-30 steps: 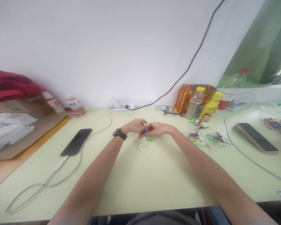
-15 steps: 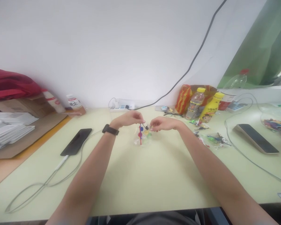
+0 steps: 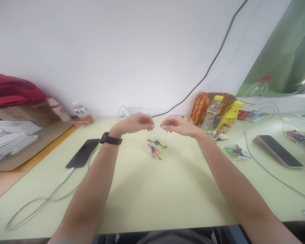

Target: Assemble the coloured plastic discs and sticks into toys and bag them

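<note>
My left hand [image 3: 143, 122], with a black band on the wrist, has its fingers pinched together above the table. Facing it a short way off, my right hand [image 3: 175, 125] is pinched too. Between and just under the fingertips a clear plastic bag shows only as a faint film. Below the hands is a small cluster of thin-limbed plastic toy pieces [image 3: 156, 147], coloured blue, red, dark and yellow-green. They are slightly blurred, and I cannot tell whether all of them touch the table.
Small bags of similar pieces [image 3: 236, 152] lie to the right, near a phone-like device on a stand [image 3: 279, 150]. Drink bottles [image 3: 212, 112] and a red-yellow snack bag [image 3: 199, 107] stand behind. A charging phone [image 3: 83, 153] and stacked white boxes [image 3: 12, 135] are at left.
Both hands have risen a little and moved away from the pieces. The coloured pieces, earlier inside the clear bag, now show below the fingers in a different arrangement.
</note>
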`<action>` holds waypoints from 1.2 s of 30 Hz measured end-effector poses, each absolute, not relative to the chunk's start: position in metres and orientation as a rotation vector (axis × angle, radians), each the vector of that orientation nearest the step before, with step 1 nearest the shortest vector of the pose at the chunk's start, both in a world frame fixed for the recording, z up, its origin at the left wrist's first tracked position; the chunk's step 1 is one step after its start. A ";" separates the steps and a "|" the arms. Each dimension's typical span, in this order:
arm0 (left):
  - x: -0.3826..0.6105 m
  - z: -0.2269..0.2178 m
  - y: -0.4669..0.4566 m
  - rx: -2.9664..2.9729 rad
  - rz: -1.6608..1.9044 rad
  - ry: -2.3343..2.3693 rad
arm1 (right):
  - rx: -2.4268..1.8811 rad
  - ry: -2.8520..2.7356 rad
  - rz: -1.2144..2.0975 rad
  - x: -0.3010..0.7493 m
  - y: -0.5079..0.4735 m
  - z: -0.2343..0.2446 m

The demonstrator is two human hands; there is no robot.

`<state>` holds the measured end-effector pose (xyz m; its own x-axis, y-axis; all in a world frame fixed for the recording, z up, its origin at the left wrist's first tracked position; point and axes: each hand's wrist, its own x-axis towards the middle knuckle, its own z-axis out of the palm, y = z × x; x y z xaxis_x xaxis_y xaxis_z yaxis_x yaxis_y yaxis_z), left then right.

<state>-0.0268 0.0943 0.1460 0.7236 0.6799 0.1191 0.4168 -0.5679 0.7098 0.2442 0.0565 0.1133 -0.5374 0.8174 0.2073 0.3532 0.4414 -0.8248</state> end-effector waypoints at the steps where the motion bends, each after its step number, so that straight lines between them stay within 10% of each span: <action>1: -0.026 0.148 0.093 2.216 0.568 0.818 | -0.964 -2.045 1.023 0.244 0.057 0.112; 9: -0.040 0.136 0.119 1.848 1.315 1.004 | -0.832 -1.640 1.293 0.237 0.076 0.079; 18: -0.067 0.085 0.144 1.806 0.425 1.289 | -1.148 -1.244 1.353 0.241 0.115 0.020; 36: -0.034 0.090 0.078 2.354 0.124 0.819 | -1.447 -1.904 0.885 0.259 0.112 0.027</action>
<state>-0.0337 0.0783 0.0901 0.8019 0.5866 -0.1135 0.5269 -0.6046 0.5973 0.2595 0.1119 0.0274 -0.2411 0.9689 0.0558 0.5817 0.1903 -0.7908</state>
